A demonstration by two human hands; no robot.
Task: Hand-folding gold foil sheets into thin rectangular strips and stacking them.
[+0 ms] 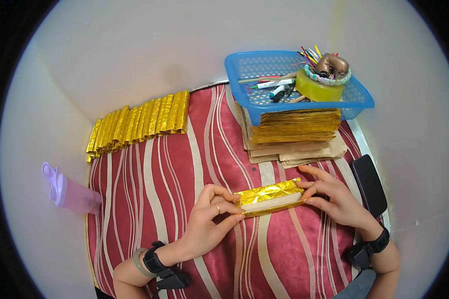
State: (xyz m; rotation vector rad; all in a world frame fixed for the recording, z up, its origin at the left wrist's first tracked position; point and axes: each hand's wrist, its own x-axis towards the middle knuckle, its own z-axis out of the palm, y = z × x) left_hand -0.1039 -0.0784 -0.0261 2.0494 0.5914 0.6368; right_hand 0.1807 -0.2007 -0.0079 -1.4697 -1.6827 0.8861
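Observation:
Between my two hands a sheet of gold foil paper [272,191], folded into a long narrow strip, lies just over the striped cloth. A pale band of its inner side shows along the middle. My left hand [210,219], with a ring on one finger, pinches the strip's left end. At the opposite end my right hand [333,195] grips the edge between thumb and fingers, with the index finger stretched out above. Toward the back left, several folded gold strips [144,119] stand packed side by side in a slanting row.
A blue plastic basket [264,107] with pens, a yellow tape roll and other small things rests on a stack of gold and brown paper [294,129]. Right of it lies a black phone [369,184]. A lilac bottle [75,194] is at the left edge. Pale walls surround the table.

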